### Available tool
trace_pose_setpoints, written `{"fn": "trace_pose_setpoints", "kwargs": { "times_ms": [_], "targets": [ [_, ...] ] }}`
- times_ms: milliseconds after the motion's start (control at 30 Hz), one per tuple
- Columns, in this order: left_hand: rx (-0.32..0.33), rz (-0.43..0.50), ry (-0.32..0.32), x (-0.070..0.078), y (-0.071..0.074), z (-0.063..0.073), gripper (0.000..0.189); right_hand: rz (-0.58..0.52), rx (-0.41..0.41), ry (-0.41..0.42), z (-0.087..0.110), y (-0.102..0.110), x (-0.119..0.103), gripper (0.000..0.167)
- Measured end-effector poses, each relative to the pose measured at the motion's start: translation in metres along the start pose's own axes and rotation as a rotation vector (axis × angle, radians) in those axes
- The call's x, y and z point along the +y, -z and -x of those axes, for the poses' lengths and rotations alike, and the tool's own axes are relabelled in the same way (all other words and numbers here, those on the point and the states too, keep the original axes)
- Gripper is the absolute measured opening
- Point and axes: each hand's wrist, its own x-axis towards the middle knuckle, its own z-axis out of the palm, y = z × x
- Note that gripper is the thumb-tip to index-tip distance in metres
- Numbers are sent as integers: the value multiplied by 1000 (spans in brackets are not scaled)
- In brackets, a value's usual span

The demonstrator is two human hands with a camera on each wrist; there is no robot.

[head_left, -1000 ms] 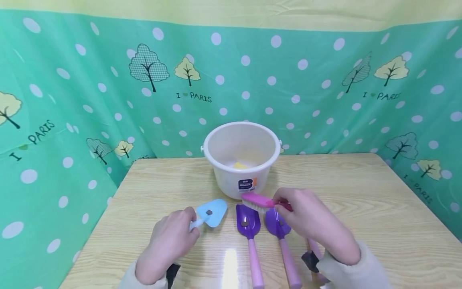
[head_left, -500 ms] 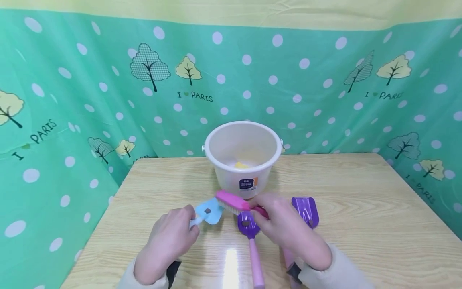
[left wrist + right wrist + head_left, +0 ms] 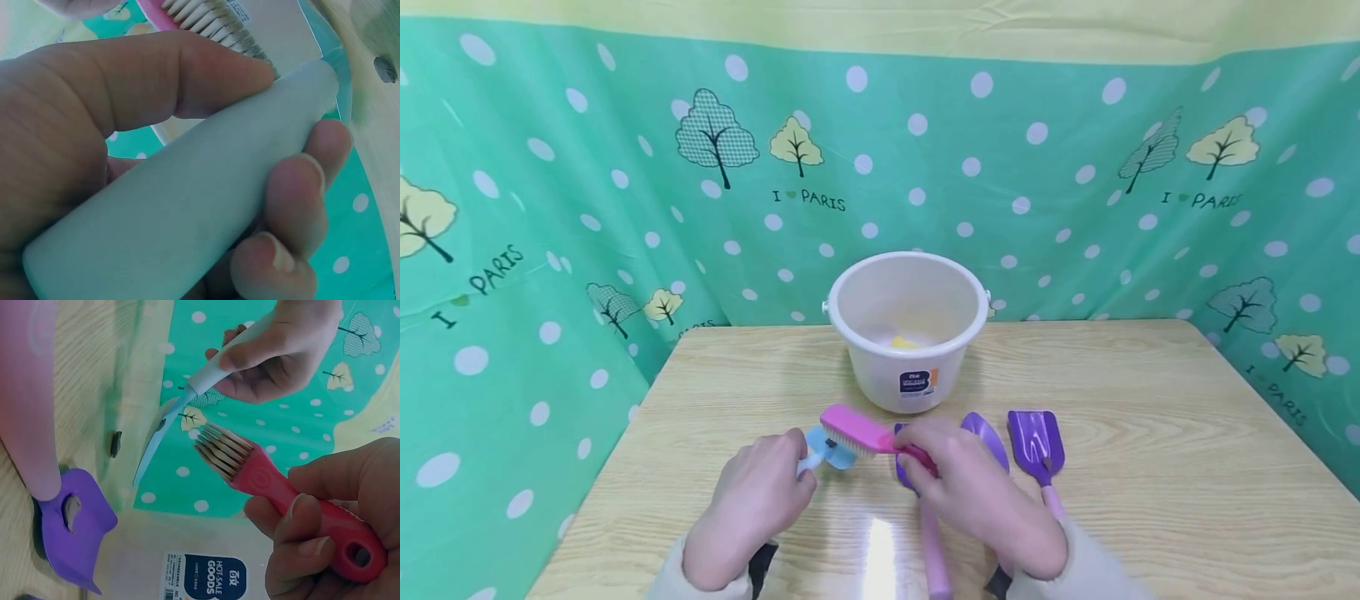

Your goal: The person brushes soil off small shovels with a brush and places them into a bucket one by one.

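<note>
My left hand [image 3: 760, 504] grips the pale blue handle of a small toy shovel [image 3: 181, 181], whose light blue blade [image 3: 842, 457] points away over the table. My right hand [image 3: 970, 496] holds a pink brush [image 3: 857, 429] by its handle. In the head view the brush overlaps the blue blade. From the right wrist, the pale bristles [image 3: 222, 453] point toward the shovel with a visible gap between. A small dark spot shows on the blade, and a small dark thing [image 3: 116, 444] appears beside it; its kind is unclear.
Behind the hands stands a white bucket [image 3: 872, 383] with something yellow [image 3: 904, 342] inside. Purple shovels with pink handles lie to the right: one square-ended [image 3: 1036, 442], one rounded [image 3: 987, 435], and one [image 3: 84, 531] partly under my right hand. A dotted green curtain [image 3: 917, 167] hangs behind.
My right hand has carried the brush leftward, from in front of the bucket to over the blue shovel blade. The left hand has stayed nearly in place.
</note>
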Motion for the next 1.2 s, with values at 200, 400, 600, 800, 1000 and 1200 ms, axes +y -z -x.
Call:
{"fn": "trace_pose_setpoints", "kwargs": {
  "times_ms": [200,400,600,800,1000,1200],
  "targets": [
    [6,-19,-7,0,-2,-1,9,-29,-75,-12,3,-10,-4,15],
    [0,-33,-22,1,-3,0,10,-40,-117,-46,6,-15,-6,16],
    [-3,-38,-24,2,-3,1,9,3,-115,-66,5,-15,-5,17],
    [3,-51,-34,2,-1,2,9,22,-145,-89,6,-16,-4,20],
    [5,-54,-49,2,-1,3,11,71,-145,-108,6,-18,0,19],
    [12,-46,-47,3,-1,5,11,112,-136,-133,5,-19,4,16]
  ]
}}
